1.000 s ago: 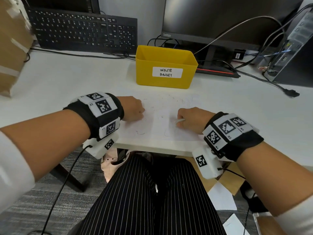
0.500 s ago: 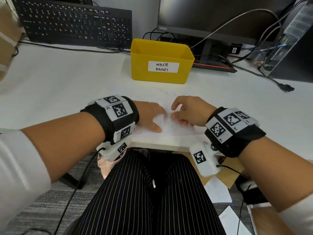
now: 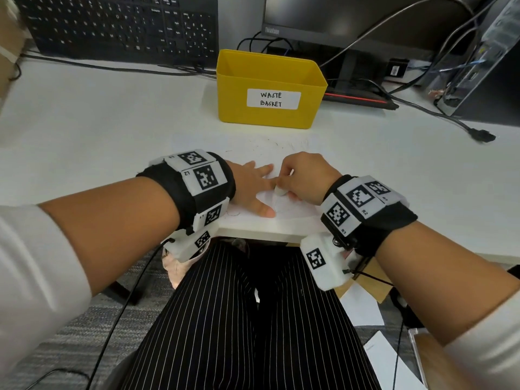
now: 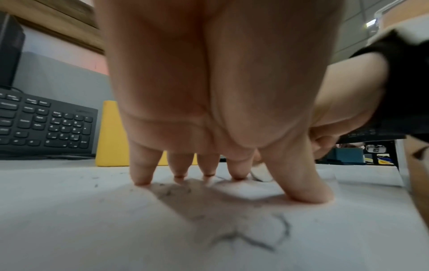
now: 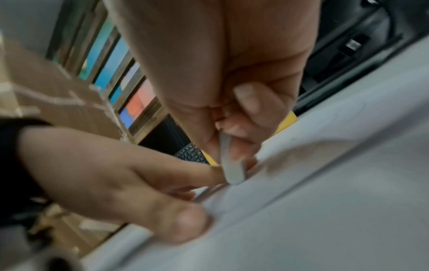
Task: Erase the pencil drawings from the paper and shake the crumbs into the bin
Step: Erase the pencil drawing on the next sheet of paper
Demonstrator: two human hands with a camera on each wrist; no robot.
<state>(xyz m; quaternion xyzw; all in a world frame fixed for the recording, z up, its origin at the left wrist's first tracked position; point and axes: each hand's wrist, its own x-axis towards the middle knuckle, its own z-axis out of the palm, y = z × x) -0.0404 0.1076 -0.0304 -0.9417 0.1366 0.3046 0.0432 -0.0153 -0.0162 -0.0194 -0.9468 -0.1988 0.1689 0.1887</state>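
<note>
Change: since the earlier frames I see the L hand go from a fist to flat w/ fingers spread, and the R hand come in toward it; the two now meet mid-sheet. Head cam also sits closer over the desk.
L hand (image 3: 254, 187): flat on the paper (image 3: 292, 212), fingers straight and apart. From the L wrist cam I see the fingertips (image 4: 141, 180) and thumb pressing the sheet, palm arched up.
R hand (image 3: 305, 177): fingers curled, pinching a small white eraser (image 3: 280, 191) betw. thumb and fingers. R wrist cam shows the eraser's (image 5: 232, 165) lower end on the paper, just beside the L index finger.
Paper: lies at the near desk (image 3: 84, 122) edge, under both hands. Its outline is hard to pick out, white on white.
Pencil marks: a loopy line (image 4: 267, 236) near the L wrist cam, not yet rubbed out; faint strokes by the L wrist in the head view.
Crumbs: dark flecks (image 3: 277, 143) on the far part of the sheet, betw. hands and bin; more by the L fingertips.
Bin (image 3: 267, 91): yellow, label reads WASTE BASKET, upright, beyond the paper, apart from both hands.
Behind: black keyboard (image 3: 118, 26) far L, monitor (image 3: 365, 15) behind the bin, cables to the R.
</note>
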